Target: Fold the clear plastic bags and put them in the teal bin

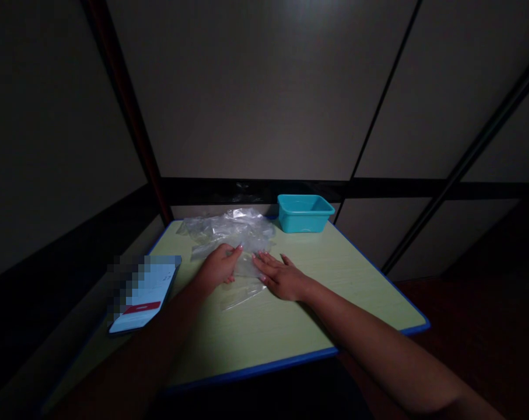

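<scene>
A clear plastic bag (247, 267) lies on the pale table between my two hands. My left hand (220, 265) is closed on its left side, thumb over the film and fingers curled beneath. On the bag's right side my right hand (281, 275) rests flat, palm down with fingers stretched out and the thumb apart. Just beyond my hands sits a crumpled heap of clear plastic bags (229, 227). Where one bag ends and the heap begins is hard to make out.
A turquoise plastic basin (305, 214) stands at the table's back right. On the left lies a phone or tablet (146, 294) with a lit screen, partly blurred out. The table (290, 332) has a blue edge and meets panelled walls at the back.
</scene>
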The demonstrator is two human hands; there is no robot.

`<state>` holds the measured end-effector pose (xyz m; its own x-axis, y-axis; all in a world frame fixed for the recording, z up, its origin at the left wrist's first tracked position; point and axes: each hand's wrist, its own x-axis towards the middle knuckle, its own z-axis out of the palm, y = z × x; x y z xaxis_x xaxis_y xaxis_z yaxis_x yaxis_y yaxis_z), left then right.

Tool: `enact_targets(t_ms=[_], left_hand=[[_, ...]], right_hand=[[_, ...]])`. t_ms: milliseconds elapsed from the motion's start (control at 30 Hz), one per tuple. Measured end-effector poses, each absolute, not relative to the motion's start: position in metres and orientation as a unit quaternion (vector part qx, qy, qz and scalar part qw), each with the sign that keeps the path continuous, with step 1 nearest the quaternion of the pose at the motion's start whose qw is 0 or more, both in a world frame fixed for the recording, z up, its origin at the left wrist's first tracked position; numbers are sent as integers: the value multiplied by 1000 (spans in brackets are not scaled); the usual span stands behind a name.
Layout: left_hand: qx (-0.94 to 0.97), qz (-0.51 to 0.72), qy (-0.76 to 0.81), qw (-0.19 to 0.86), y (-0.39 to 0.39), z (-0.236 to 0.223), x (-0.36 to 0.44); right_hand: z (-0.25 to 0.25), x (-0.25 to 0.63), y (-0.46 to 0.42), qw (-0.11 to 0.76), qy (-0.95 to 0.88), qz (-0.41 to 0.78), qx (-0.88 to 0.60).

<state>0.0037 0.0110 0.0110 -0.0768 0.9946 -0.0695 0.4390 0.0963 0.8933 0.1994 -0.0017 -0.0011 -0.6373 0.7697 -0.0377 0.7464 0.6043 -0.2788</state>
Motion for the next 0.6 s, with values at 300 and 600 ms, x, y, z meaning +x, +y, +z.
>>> enact_targets(t_ms=[300, 600], left_hand=[[518, 381, 591, 487, 4, 19, 3], [534, 411, 570, 471, 11, 9, 0]], right_hand=[[-1, 199, -3, 52, -894, 128, -426], [-3, 199, -2, 50, -891, 120, -436]])
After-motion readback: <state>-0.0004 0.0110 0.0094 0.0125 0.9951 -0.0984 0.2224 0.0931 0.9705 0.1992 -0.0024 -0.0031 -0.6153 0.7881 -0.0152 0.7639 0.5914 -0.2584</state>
